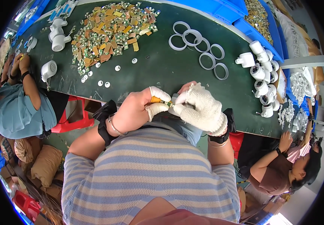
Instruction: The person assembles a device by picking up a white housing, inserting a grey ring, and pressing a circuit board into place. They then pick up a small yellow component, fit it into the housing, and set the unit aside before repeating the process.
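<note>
In front of my body, at the table's near edge, my two hands meet. My left hand [141, 105], with white covers on thumb and forefinger, pinches a small circuit board [165, 102] that has an orange-yellow part on it. The board's right end reaches to the fingertips of my right hand [203, 107], which wears a white knit glove. Those fingers close round a small pale, whitish piece [174, 99], mostly hidden, so its kind does not show. I cannot tell whether board and piece are joined.
On the dark green table [150, 67] lies a heap of small circuit boards [111, 32]. White rings [207, 60] and small white discs [117, 68] lie beyond my hands. White plastic housings [261, 73] crowd the right; others [58, 35] stand left. Blue bins [216, 11] line the back. People sit both sides.
</note>
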A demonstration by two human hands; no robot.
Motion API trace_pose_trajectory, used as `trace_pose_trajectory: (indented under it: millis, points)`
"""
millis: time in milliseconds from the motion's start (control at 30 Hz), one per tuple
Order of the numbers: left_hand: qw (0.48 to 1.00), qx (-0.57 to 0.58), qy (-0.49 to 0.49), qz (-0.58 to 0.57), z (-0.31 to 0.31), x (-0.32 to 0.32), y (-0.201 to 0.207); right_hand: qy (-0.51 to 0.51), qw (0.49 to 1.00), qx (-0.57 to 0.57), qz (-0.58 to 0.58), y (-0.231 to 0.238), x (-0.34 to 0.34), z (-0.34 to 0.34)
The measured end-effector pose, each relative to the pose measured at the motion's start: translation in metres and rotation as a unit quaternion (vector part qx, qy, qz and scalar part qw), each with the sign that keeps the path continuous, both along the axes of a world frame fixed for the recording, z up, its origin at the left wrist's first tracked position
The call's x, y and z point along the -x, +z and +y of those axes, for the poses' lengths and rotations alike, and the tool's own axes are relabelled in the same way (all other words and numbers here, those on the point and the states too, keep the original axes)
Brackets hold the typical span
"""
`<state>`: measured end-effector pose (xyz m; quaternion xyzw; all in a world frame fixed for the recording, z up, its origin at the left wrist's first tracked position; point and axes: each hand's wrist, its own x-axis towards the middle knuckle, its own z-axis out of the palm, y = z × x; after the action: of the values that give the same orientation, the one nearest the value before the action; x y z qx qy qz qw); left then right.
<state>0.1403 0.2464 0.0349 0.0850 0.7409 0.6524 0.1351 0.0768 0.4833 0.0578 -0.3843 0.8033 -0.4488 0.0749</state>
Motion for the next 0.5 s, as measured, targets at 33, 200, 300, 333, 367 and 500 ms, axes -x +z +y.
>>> trace_pose_trajectory:
  millis: [33, 200, 300, 333, 367, 500]
  points:
    - [1.0, 0.0, 0.0, 0.0, 0.0, 0.0, 0.0, 0.001, 1.0, 0.005, 0.002, 0.001, 0.0, 0.0]
    - [1.0, -0.007, -0.009, -0.016, 0.002, -0.003, -0.004, -0.006, 0.999, 0.018, -0.044, -0.004, -0.004, 0.002]
    - [0.999, -0.025, 0.045, -0.006, 0.003, -0.003, -0.013, -0.081, 0.996, 0.007, -0.024, 0.0, -0.011, -0.003]
    - [0.999, -0.025, 0.046, -0.006, 0.003, -0.003, -0.012, -0.08, 0.996, -0.011, 0.03, 0.0, -0.011, -0.004]
    - [0.999, -0.023, 0.047, -0.002, 0.004, -0.003, -0.012, -0.079, 0.993, -0.028, 0.084, 0.001, -0.011, -0.005]
    - [0.999, 0.011, 0.026, 0.027, -0.001, -0.004, -0.009, -0.053, 0.984, -0.053, 0.16, 0.003, -0.005, -0.005]
